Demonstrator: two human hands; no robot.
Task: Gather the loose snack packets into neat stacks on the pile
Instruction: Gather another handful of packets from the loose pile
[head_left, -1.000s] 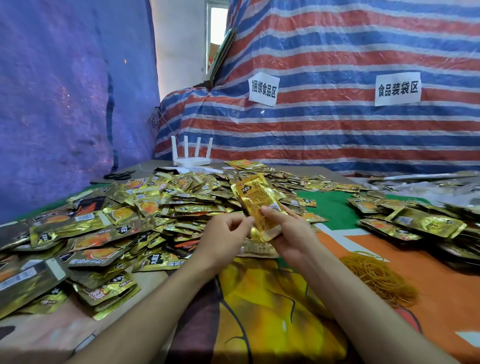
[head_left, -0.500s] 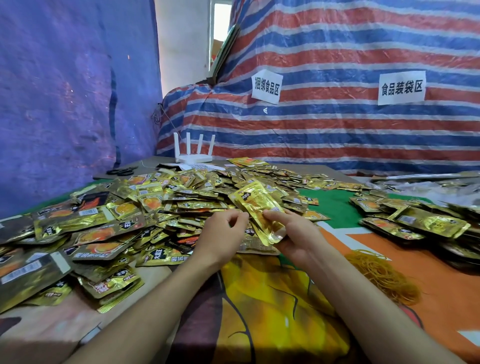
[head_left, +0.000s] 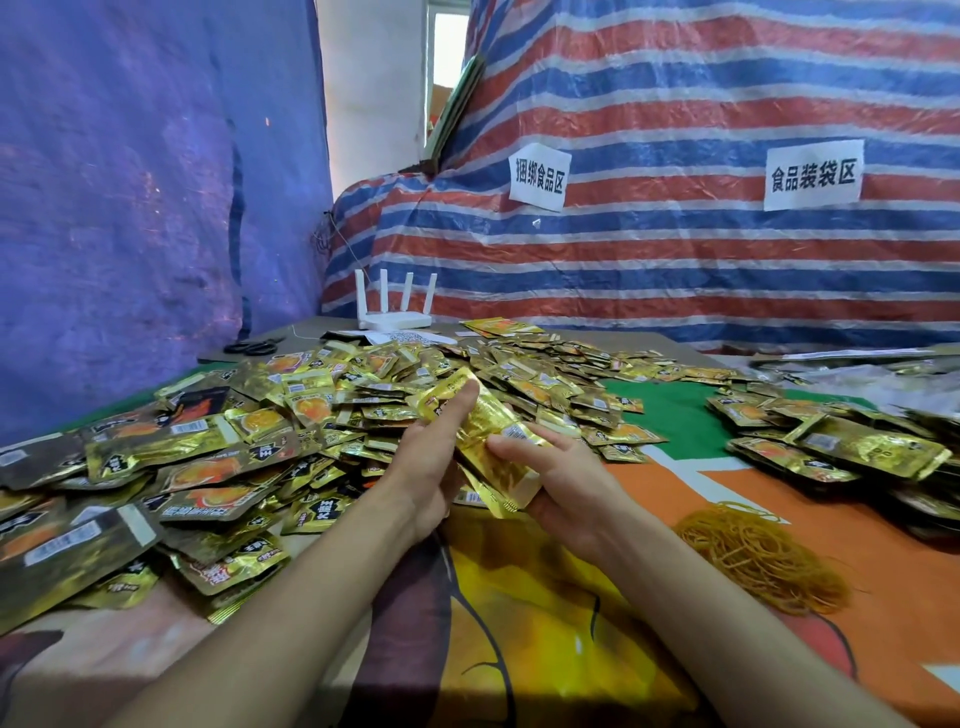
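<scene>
Since a moment ago my left hand has flattened, its fingers straight and pressed together against the left edge of the packet stack. My right hand cradles the stack from below, with the thumb clamped over the top. I hold it just above the tabletop at the near edge of the pile, with its long axis pointing away and slightly left.

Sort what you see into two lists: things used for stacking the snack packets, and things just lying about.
In use: left hand, right hand, held packets, loose pile.
Lying about: router, scissors, wall signs.
</scene>
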